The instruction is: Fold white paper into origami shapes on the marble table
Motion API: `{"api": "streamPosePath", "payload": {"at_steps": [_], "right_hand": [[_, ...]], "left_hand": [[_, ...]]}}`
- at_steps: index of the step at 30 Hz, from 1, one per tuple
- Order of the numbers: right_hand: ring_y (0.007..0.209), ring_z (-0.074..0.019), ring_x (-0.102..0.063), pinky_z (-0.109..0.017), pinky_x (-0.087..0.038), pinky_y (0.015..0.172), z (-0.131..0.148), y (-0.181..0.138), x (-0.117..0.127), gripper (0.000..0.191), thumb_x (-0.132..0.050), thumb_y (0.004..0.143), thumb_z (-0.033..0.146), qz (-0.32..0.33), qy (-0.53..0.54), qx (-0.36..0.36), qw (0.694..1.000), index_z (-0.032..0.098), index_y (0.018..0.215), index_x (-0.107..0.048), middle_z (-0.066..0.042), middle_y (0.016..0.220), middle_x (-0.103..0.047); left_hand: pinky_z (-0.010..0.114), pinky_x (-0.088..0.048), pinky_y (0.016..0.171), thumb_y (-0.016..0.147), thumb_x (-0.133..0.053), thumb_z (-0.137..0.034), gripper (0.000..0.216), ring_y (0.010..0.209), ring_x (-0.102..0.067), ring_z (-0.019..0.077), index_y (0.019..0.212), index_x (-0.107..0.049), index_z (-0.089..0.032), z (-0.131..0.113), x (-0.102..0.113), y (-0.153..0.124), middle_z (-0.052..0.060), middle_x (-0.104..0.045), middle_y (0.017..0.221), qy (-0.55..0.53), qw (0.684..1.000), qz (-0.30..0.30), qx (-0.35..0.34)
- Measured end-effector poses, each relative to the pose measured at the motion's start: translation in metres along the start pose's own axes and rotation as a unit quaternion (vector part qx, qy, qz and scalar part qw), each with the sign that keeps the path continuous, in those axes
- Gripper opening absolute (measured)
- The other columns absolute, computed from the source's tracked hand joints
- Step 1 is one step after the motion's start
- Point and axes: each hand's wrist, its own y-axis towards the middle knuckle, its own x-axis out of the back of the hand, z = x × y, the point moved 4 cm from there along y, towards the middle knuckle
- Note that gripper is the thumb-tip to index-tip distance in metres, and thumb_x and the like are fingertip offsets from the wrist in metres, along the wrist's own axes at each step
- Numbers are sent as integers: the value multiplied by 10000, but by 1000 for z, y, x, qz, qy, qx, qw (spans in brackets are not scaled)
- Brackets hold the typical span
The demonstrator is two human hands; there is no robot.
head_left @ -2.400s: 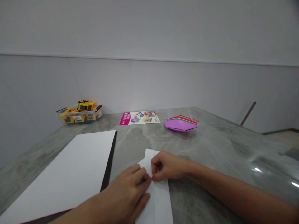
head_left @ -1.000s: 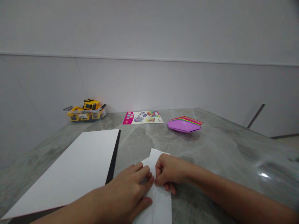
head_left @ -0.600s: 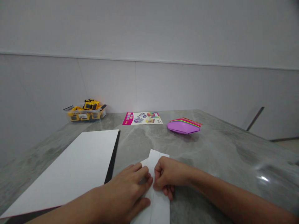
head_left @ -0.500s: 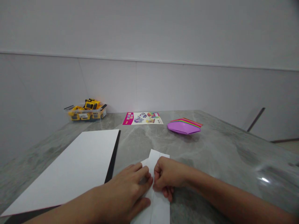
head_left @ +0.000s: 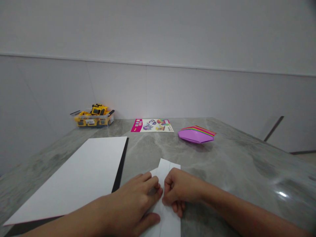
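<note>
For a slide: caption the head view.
Left hand flattens and right hand pinches a folded white paper on a grey table beside a large white sheet.

Middle of the white paper strip [head_left: 170,164] is hidden beneath the left hand [head_left: 134,204] and the right hand [head_left: 181,189]; its near end is cut by the lower edge. Left of the strip, a black sheet [head_left: 120,168] is mostly covered by a white board [head_left: 79,177]. Beyond the strip, the leaflet [head_left: 152,125] print is too small to read.

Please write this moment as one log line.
left hand: pressing folded white paper strip | right hand: pinching same strip | nearby: large white sheet on grey marble tabletop
</note>
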Motion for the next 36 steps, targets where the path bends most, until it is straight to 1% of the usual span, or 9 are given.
{"api": "streamPosePath", "payload": {"at_steps": [4, 11, 16, 22, 26, 28, 31, 33, 36], "right_hand": [[363, -79, -553, -136, -434, 351, -1, 0, -3, 106, -612, 584, 108, 18, -13, -13, 1000, 134, 505, -548, 37, 431, -578], [343, -76, -527, -139, -398, 319, 10, -4, 11, 67, -587, 607, 131, -89, -89, 21, 992, 146, 555, -546, 50, 433, -561], [356, -87, -549, -137, -372, 294, 9, 3, 18, 109, -643, 595, 163, -19, -52, 8, 998, 151, 580, -536, 48, 471, -597], [350, -88, -556, -132, -395, 311, 8, 5, 11, 66, -573, 605, 114, -30, -29, 12, 999, 151, 578, -525, 54, 442, -582], [351, -91, -561, -136, -410, 318, 8, 4, 7, 66, -573, 615, 117, 2, -12, 17, 1000, 151, 589, -523, 54, 442, -584], [353, -90, -562, -136, -413, 320, 7, 4, 5, 84, -603, 613, 124, 16, -14, 12, 1000, 148, 589, -527, 53, 447, -588], [333, -86, -548, -138, -413, 312, 6, 4, 4, 89, -551, 628, 96, -4, -26, 13, 1000, 148, 565, -517, 58, 434, -574], [325, -81, -542, -135, -412, 311, 6, 4, 3, 108, -508, 635, 84, -14, -29, 22, 999, 145, 547, -515, 59, 427, -563], [337, -77, -551, -132, -423, 325, 7, 3, 1, 94, -536, 635, 99, 13, -13, 32, 999, 138, 550, -532, 52, 445, -575]], "left_hand": [[413, -393, 954, 851, -507, -338, 354, 1049, -481, 267, 1170, -542, -188, -1, 1, 0, 103, -546, 1094, 6, 1000, -1, 0], [436, -372, 978, 897, -431, -312, 379, 1062, -457, 268, 1233, -484, -146, 6, -4, 6, 117, -525, 1139, 46, 999, -11, 14], [434, -364, 987, 914, -398, -283, 360, 1071, -446, 263, 1237, -468, -143, 10, -7, 8, 111, -513, 1167, 54, 998, -15, 9], [450, -366, 965, 922, -336, -216, 282, 1031, -450, 252, 1133, -518, -171, 7, -7, 10, 104, -517, 1127, 59, 998, -21, 10], [466, -348, 995, 898, -410, -298, 310, 1075, -447, 263, 1167, -502, -175, 5, -7, 9, 108, -511, 1157, 33, 999, -16, 26], [482, -313, 1036, 897, -425, -339, 391, 1192, -400, 284, 1254, -453, -182, 7, -9, 7, 123, -459, 1291, 24, 999, -10, 33], [520, -210, 1099, 924, -381, -362, 516, 1378, -188, 305, 1405, -283, -202, 11, -14, 5, 127, -243, 1505, 17, 1000, 7, 23], [531, -156, 1118, 943, -334, -367, 557, 1409, -80, 292, 1454, -169, -217, 13, -18, 4, 112, -145, 1544, 9, 999, 25, 20], [530, -124, 1126, 956, -292, -373, 573, 1410, -18, 280, 1472, -98, -220, 14, -20, 4, 104, -87, 1551, 0, 999, 44, 25]]}}
